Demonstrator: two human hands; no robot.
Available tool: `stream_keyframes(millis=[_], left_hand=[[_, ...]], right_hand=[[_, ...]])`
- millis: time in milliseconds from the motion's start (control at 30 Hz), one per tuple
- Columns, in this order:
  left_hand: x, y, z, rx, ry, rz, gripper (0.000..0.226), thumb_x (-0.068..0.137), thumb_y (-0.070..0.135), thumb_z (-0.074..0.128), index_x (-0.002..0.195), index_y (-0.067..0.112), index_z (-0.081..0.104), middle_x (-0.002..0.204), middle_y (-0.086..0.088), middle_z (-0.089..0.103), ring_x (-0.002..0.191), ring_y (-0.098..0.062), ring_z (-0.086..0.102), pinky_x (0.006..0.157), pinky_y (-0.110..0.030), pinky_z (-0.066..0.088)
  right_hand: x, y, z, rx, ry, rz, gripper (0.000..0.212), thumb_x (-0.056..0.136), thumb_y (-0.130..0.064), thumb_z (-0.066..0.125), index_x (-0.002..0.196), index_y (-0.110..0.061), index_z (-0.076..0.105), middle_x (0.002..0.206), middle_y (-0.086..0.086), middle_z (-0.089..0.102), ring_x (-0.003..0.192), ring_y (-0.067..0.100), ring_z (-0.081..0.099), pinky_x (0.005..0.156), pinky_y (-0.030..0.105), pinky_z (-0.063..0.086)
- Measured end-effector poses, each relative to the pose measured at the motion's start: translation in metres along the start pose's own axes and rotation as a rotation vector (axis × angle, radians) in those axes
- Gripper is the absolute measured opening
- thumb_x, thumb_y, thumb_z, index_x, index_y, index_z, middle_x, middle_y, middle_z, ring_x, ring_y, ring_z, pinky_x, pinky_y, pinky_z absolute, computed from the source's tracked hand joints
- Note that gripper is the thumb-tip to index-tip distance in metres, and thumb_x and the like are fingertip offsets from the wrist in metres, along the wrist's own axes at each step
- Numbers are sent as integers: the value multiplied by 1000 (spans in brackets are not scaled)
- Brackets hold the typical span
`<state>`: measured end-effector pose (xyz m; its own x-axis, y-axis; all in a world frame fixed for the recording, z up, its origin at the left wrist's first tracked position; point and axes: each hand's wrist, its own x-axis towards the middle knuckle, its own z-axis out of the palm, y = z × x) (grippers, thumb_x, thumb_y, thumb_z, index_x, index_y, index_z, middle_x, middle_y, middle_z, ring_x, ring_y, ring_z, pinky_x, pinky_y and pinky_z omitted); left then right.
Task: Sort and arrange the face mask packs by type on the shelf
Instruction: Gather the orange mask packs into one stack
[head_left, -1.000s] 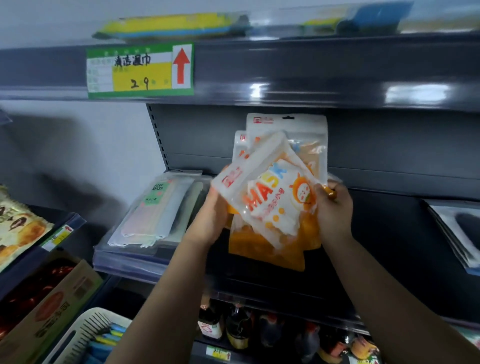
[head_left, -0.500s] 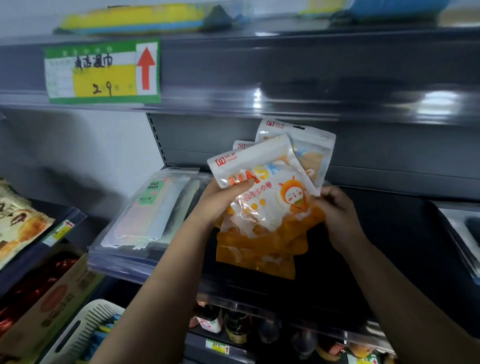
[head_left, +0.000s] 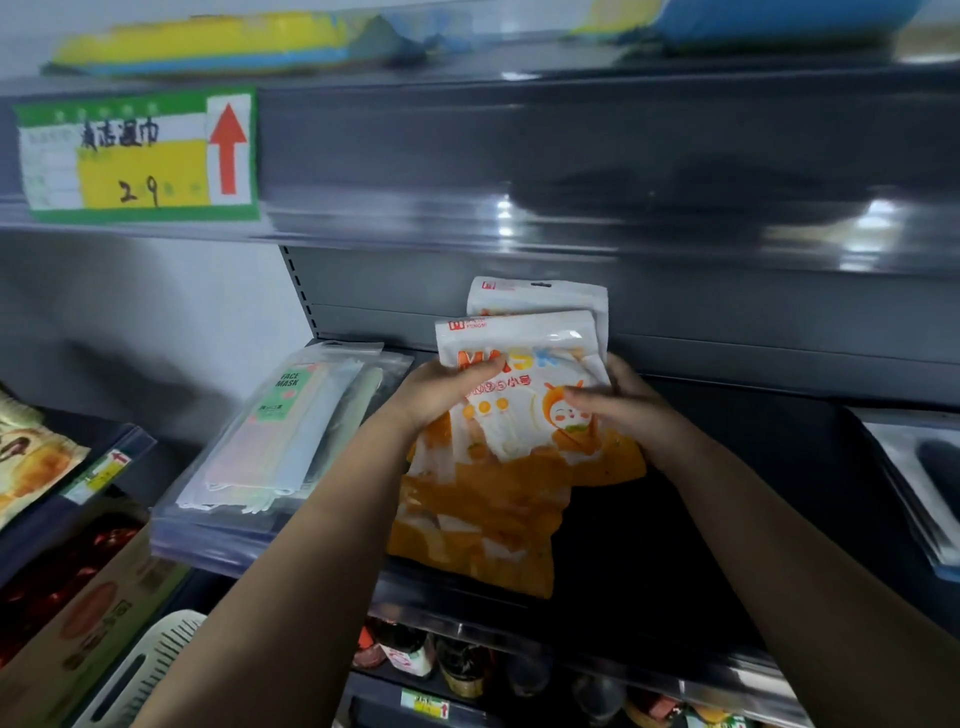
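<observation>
Orange mask packs (head_left: 498, 457): light, floppy, slick film; left hand (head_left: 441, 389) and right hand (head_left: 623, 410) each grip a side edge

Both forearms extend forward and upward, converging at centre. Left hand (head_left: 441, 387): fingers curled, thumb laid across the front of the held mask packs (head_left: 511, 415). Right hand (head_left: 631, 402): fingers curled, gripping their right edge

Dim, soft indoor light from above as I view it: white glare spots on the upper shelf edge (head_left: 571, 208), deep shadow beneath it, motion blur smearing the price tag (head_left: 137, 156), wide-angle bending at frame edges.
</observation>
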<state>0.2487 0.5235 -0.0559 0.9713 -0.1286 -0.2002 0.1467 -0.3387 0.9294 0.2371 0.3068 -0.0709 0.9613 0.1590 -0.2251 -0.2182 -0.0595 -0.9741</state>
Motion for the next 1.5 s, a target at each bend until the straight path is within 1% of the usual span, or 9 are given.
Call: stream_keyframes(millis=[67,233,533,633,733,933,1067,1233,1500], left_hand=[[0,-4,1,7,-11,14,45,77,57,66,113,31,65,111,6,71,101,-14,67,96,-36,49],[-4,-8,5,-249,5,76,32,80,25,73,112,21,66,107,-3,72,95,-18,70,86,-37,56],[-7,28,19,-265,315,429,46,71,9,80,108,19,54,94,8,67,82,3,67,66,-12,51],[-15,31,19,-271,354,503,47,70,9,81,103,24,50,97,5,66,88,-4,67,72,-20,55],[-22,22,20,-271,348,565,57,68,10,82,113,20,47,110,-4,64,101,-15,66,82,-30,56],[-42,-7,29,-268,282,597,63,67,1,78,112,29,44,110,8,62,103,-7,64,78,-22,54],[-47,-12,28,-267,267,576,70,63,18,86,117,27,44,118,-1,60,109,-13,62,81,-27,56],[-51,-20,30,-221,276,584,84,61,30,82,131,17,38,130,-12,53,119,-27,56,91,-49,53],[-56,-22,37,-209,268,624,84,60,19,82,129,32,37,126,-1,55,115,-14,59,86,-32,55]], right_hand=[[-5,2,1,36,-41,-8,56,80,-15,72,126,-33,45,113,-2,65,98,21,67,81,37,55],[-7,8,8,72,101,-164,62,81,-4,69,129,-31,41,111,-9,63,92,8,65,66,23,54],[-8,-27,0,83,179,-574,69,75,19,62,115,-31,37,110,-11,58,93,-3,65,69,21,55],[-8,-36,-1,71,174,-644,66,73,19,65,108,-32,40,101,-16,58,90,-3,66,70,21,55],[-8,-35,0,32,129,-680,75,63,4,77,115,-31,36,117,-9,54,108,6,61,81,26,55],[-20,1,7,-3,36,-612,111,56,-12,79,142,-33,13,141,-1,42,126,14,50,91,34,52],[-27,8,10,-9,43,-593,111,61,2,75,140,-38,10,131,-22,46,123,4,51,85,25,53],[-36,18,11,25,73,-538,112,59,4,78,140,-39,14,128,-21,49,117,2,56,80,27,55],[-34,30,11,141,73,-233,108,56,-3,86,143,-23,24,125,2,58,104,18,63,77,38,56]])
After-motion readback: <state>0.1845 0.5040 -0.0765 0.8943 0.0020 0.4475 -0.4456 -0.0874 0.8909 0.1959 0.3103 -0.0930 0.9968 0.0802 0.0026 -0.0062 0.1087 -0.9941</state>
